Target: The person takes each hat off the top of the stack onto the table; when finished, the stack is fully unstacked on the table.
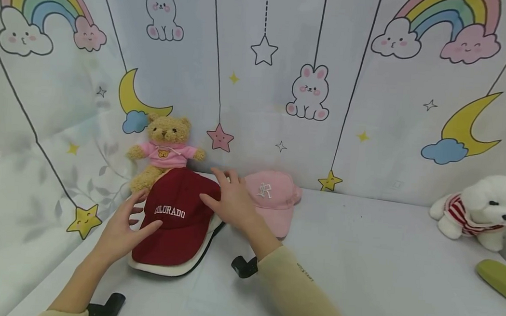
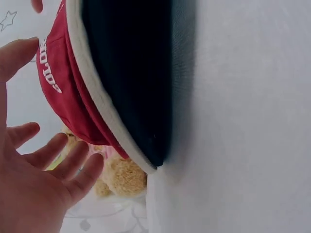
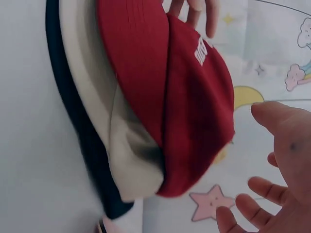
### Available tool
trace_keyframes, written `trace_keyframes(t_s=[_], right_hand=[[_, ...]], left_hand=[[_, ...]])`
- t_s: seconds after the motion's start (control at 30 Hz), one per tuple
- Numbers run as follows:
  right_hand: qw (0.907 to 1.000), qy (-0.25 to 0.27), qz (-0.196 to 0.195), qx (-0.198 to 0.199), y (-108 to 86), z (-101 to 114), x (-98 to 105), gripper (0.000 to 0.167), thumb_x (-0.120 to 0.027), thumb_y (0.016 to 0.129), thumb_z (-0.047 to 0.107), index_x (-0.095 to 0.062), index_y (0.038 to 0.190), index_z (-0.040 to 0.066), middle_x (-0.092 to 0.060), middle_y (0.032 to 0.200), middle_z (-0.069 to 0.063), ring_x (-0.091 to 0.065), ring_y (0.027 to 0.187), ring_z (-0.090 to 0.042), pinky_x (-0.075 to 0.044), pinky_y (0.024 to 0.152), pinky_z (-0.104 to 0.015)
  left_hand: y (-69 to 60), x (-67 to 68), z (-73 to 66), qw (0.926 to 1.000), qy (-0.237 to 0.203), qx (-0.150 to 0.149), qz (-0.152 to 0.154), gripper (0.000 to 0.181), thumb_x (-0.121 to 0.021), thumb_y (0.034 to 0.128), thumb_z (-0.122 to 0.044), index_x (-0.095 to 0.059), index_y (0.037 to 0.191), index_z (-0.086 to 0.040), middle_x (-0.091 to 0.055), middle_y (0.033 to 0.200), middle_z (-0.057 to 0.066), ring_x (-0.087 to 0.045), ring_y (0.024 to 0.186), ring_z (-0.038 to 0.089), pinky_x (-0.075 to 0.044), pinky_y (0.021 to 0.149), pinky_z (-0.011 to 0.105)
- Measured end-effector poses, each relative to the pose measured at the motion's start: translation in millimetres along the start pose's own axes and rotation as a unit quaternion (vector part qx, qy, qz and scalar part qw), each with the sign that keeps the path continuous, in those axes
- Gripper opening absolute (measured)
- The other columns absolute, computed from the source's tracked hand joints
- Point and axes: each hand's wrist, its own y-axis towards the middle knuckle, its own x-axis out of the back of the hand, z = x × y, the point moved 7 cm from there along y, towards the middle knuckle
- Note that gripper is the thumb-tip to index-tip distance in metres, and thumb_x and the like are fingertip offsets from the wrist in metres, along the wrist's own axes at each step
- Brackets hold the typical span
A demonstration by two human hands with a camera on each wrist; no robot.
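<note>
Crossing the near edge, where the frame cuts them off, pale yellow sleeves (image 1: 303, 296) meet black angular wrist fittings (image 1: 245, 267), partly hidden. At left of center, a person's left hand (image 1: 122, 232) and right hand (image 1: 234, 205) flank a dark red COLORADO baseball cap (image 1: 174, 242), fingers spread apart on both; whether either thumb touches the cloth is hard to tell. The cap, smooth-crowned with raised white lettering, sits stacked over a cream cap (image 3: 136, 170), mostly covered; the dark layer (image 3: 80, 116) beneath is too shadowed to identify as cap or lining. All rest on a white-covered table (image 1: 358, 280). A rounded green object (image 1: 499, 279) is cropped at right. Farther back, the right hand hides part of a pink cap (image 1: 272, 198) embroidered with an R. At far right stands a fluffy white plush dog (image 1: 480, 210) in red-and-white stripes. Behind the stack, a curly-furred teddy bear (image 1: 167, 143) in a pink hoodie, its lower body partly covered, leans before a rainbow-and-bunny backdrop (image 1: 257, 95).
</note>
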Motion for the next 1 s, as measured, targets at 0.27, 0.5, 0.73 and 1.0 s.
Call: trace_keyframes(t_s=[0.27,0.5,0.73,1.0], right_hand=[[0.9988,0.043,0.017,-0.015,-0.9,12.2,-22.6,0.070,-0.065,0.096,0.048,-0.038,0.156,0.023,-0.045,0.144,-0.010,-0.045,0.123,-0.030,-0.052,0.093,-0.045],[0.9950,0.084,0.031,-0.043,-3.6,9.4,-39.1,0.074,-0.067,0.096,0.046,-0.036,0.157,0.020,-0.044,0.142,-0.009,-0.046,0.122,-0.026,-0.052,0.093,-0.041],[0.9938,0.096,0.034,-0.045,-5.2,6.5,-46.3,0.073,-0.068,0.095,0.044,-0.040,0.154,0.011,-0.044,0.135,-0.011,-0.053,0.115,-0.022,-0.050,0.096,-0.036],[0.9910,0.121,0.042,-0.039,-4.8,6.6,-48.2,0.069,-0.068,0.096,0.039,-0.042,0.152,0.007,-0.042,0.132,-0.012,-0.055,0.111,-0.021,-0.050,0.095,-0.032]], left_hand=[[0.2,-4.1,16.0,0.9979,0.002,0.049,0.042,0.093,-0.076,0.0916,-0.037,-0.020,0.159,-0.002,-0.042,0.144,0.029,-0.054,0.118,0.048,-0.052,0.089,0.058],[-3.4,-7.9,31.3,0.9917,0.027,0.097,0.079,0.101,-0.073,0.0916,-0.046,-0.015,0.158,0.003,-0.042,0.143,0.031,-0.054,0.117,0.045,-0.054,0.086,0.054],[-6.3,-12.2,39.6,0.9840,0.045,0.131,0.112,0.104,-0.071,0.0909,-0.051,-0.015,0.156,0.008,-0.047,0.140,0.031,-0.058,0.111,0.036,-0.054,0.083,0.049],[-5.3,-10.6,39.8,0.9806,0.059,0.143,0.121,0.098,-0.070,0.0907,-0.054,-0.024,0.154,0.007,-0.050,0.138,0.029,-0.058,0.110,0.034,-0.054,0.080,0.043]])
